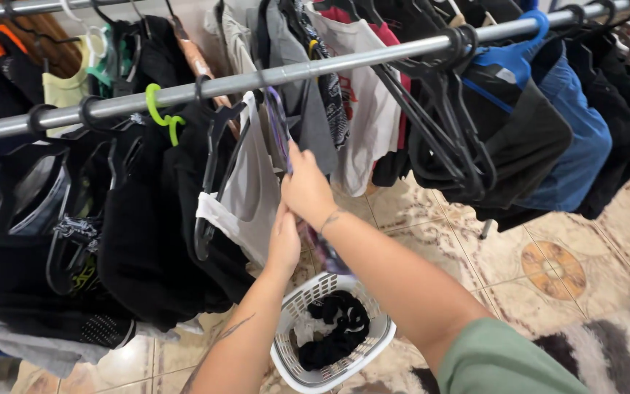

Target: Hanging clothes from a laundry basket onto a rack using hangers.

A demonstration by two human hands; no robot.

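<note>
while both arms reach up — right hand [306, 188] pinching purple hanger [278, 128] | left hand [284, 241] gripping its garment below

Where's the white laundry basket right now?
In the head view the white laundry basket sits on the tiled floor at bottom centre, under the clothes rail, between the person's forearms, with dark clothes inside.
</note>
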